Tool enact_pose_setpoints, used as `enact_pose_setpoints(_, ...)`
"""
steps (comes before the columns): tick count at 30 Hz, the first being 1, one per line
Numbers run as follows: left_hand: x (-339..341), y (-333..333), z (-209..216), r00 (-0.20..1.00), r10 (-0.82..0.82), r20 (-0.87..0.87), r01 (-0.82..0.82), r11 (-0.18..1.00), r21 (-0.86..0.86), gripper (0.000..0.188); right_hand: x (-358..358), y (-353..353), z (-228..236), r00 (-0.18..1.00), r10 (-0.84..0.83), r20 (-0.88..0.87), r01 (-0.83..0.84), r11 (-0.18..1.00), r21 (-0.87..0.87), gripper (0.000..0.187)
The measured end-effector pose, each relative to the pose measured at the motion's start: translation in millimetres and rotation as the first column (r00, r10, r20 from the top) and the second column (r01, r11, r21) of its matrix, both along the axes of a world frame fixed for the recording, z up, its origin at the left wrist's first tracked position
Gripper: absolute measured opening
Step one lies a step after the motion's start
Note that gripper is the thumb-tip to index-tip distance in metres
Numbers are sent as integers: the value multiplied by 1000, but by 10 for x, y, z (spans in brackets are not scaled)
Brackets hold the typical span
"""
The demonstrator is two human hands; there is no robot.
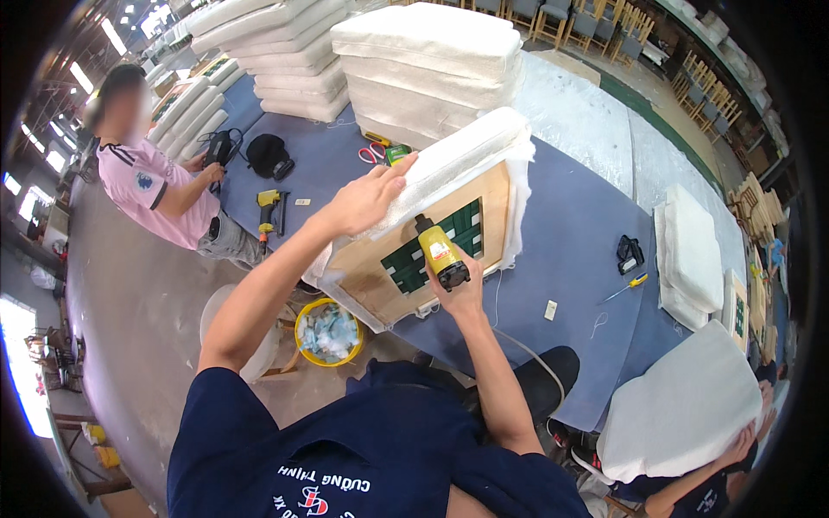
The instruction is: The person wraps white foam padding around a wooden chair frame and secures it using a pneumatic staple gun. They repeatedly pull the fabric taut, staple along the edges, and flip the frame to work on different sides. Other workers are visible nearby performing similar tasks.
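Observation:
A seat cushion stands tilted on its edge before me, with white padding (462,155) around a wooden frame (494,194) and dark green woven webbing (469,226) in its opening. My left hand (371,200) lies on the padded upper edge, fingers stretched out along it. In my right hand (464,292) is a yellow and black staple gun (439,249), its nose pointing at the frame's upper side just below my left hand. Whether the nose touches the wood I cannot tell. A thin hose (527,350) trails below my right hand.
Stacked white cushions (423,69) stand behind on the blue table (561,233). Another staple gun (271,211), red-handled scissors (371,154) and a screwdriver (637,281) lie there. A yellow bucket of scraps (302,341) is below left. One person (164,177) stands left; another holds a cushion (678,406) lower right.

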State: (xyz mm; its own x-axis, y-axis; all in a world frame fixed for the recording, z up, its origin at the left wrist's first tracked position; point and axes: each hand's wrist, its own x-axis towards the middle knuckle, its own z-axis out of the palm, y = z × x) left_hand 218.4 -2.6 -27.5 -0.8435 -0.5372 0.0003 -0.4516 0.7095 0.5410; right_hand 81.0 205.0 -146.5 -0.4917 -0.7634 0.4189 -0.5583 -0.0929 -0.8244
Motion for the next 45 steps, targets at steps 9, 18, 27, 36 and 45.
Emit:
enact_pose_setpoints(9,98,232,-34,999,-30,15,34,934,-356,68,-52,74,243,994,52,94,-52,999,6,45)
enact_pose_setpoints(18,89,231,72,997,-68,29,74,923,-377,89,-117,-26,501,995,99,28,-102,988,116,48)
enact_pose_setpoints(27,87,239,90,993,-61,97,93,927,-363,109,14,4,487,993,117,31,-119,989,89,45)
enact_pose_setpoints(36,279,-49,48,936,-346,-61,326,920,-218,100,51,66,316,994,102,36,-104,991,87,43)
enact_pose_setpoints(45,422,86,-95,998,-53,-29,52,997,-55,58,146,16,67,999,26,28,-27,999,31,37)
